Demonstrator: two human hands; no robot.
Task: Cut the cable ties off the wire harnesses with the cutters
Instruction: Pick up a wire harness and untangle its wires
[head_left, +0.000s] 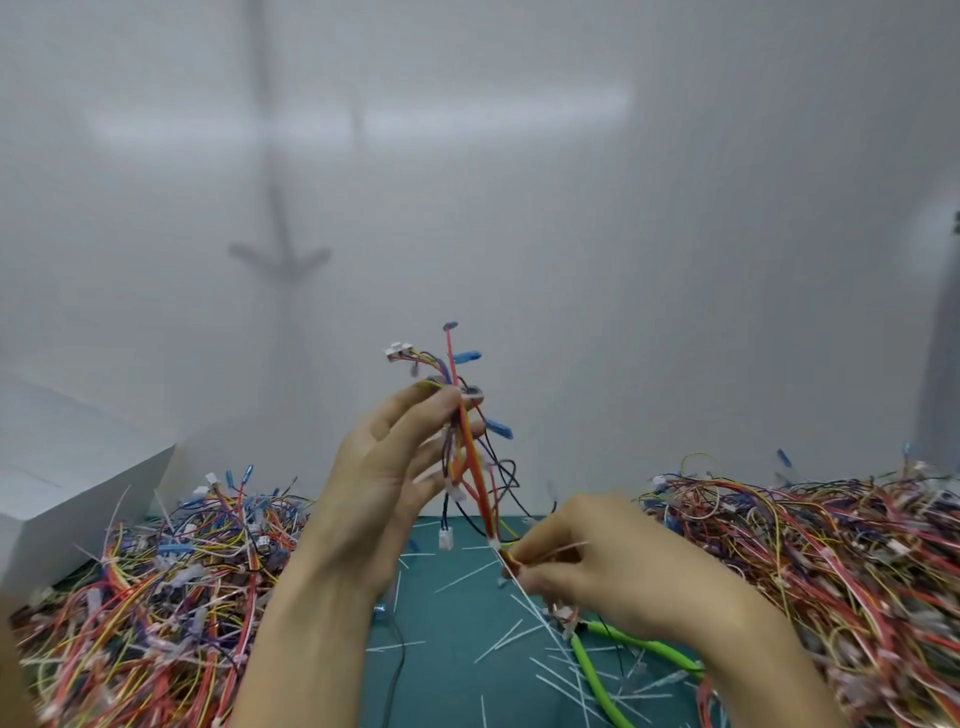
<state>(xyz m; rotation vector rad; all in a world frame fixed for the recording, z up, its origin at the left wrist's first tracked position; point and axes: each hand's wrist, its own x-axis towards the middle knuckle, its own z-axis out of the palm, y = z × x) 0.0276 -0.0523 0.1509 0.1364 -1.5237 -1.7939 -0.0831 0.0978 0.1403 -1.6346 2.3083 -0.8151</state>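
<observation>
"Wire harness (470, 452): where is it, from the head camera?"

"Upright in the air at the middle of the frame. The left hand (384, 467) grips its upper part between thumb and curled fingers, and connectors fan out above the fingertips."

"And the right hand (597, 561)?"

"Lower and just to the right. Its fingers are curled and pinch the harness's bottom end. A thin white cable tie (556, 549) crosses those fingers, blurred."

"The cutters (613, 644)?"

"Flat on the green mat (457, 675), partly under the right hand, which does not hold them. Their green handles point toward the person."

"Around them?"

"Cut tie pieces (467, 574) on the mat, a left pile (156, 587) and a right pile (831, 561) of harnesses, and a white box (67, 493) at far left."
</observation>
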